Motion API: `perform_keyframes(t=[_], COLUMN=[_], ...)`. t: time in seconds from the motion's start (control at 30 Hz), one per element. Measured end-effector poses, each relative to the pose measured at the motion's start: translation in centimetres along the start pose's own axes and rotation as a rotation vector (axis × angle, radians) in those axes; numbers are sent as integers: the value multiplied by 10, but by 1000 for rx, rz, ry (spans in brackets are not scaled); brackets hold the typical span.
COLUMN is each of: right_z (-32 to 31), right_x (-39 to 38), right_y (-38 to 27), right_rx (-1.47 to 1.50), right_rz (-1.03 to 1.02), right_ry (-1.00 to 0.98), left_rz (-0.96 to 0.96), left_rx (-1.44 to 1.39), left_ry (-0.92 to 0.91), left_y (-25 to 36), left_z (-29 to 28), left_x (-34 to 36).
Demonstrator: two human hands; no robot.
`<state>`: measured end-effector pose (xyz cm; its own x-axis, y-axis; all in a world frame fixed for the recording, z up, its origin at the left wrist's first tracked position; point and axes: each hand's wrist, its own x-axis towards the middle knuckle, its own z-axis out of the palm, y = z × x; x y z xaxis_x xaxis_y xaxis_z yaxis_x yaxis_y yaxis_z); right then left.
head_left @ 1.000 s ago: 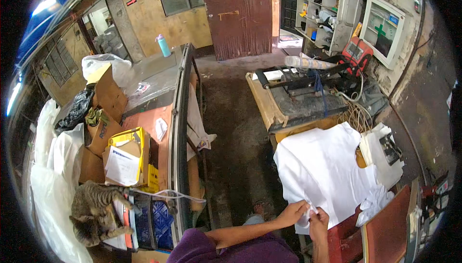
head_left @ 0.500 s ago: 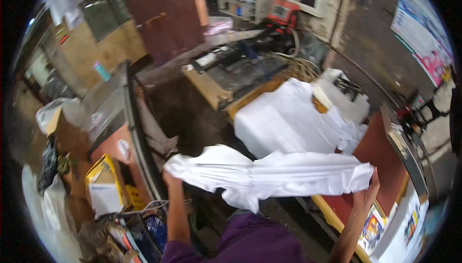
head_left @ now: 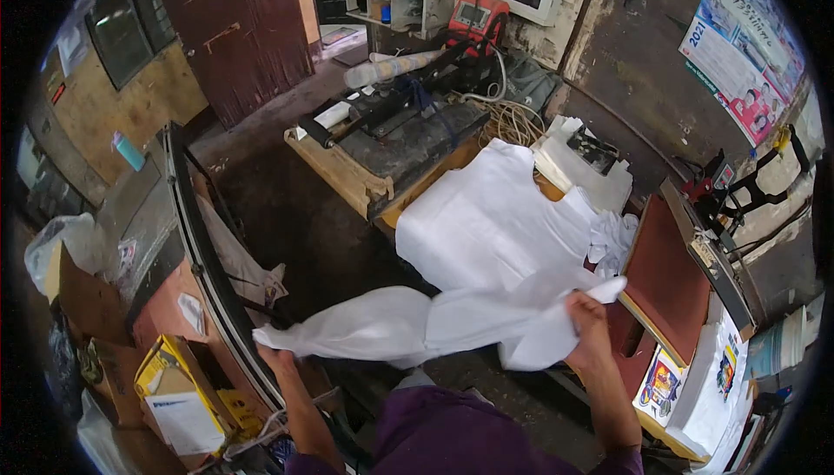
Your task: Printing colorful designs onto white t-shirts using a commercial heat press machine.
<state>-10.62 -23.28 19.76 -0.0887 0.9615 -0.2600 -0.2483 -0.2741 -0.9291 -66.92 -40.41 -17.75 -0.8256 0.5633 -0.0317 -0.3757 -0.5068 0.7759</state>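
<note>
A white cloth garment [head_left: 373,323] hangs in the air between my two hands, bunched lengthwise, billowing and blurred in places. My left hand [head_left: 278,360] grips its left end beside the dark metal frame edge. At the other end, my right hand [head_left: 589,323] is closed on the fabric, with a corner sticking out past the fingers. Just beyond the held cloth, a white sleeveless shirt [head_left: 486,214] lies spread out on a table. Crumpled white cloth [head_left: 612,240] rests at that shirt's right side.
A heat press [head_left: 473,23] with a red control box stands at the back. To the right are a reddish-brown board [head_left: 665,280] and printed white cloth [head_left: 717,388]. A yellow box [head_left: 178,388] sits at left, near the long dark frame [head_left: 204,232].
My hands have come closer together, and the garment has gone from stretched out to slack and billowing. The whole view has shifted, so the background sits further left.
</note>
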Motion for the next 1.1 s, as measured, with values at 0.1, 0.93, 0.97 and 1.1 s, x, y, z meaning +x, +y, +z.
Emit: perform_keyframes(t=[0.1,0.93,0.97,1.1], right_z=[21,100,100,98], right_x=[32,11,6,-9], right_y=[-16,14,9,-6], right_rx=[-534,-434,-381,-472], right_rz=[64,-413,-428,-423], right_ry=[-177,-359,-351,-205], left_rz=[-378,-247,25,350], left_rx=[-178,327,355,547], left_ry=[64,-1390,-1489,-1430], left_y=[-21,108,110,111], left_z=[16,443,449,469], left_x=[-4,-92,-95,-125])
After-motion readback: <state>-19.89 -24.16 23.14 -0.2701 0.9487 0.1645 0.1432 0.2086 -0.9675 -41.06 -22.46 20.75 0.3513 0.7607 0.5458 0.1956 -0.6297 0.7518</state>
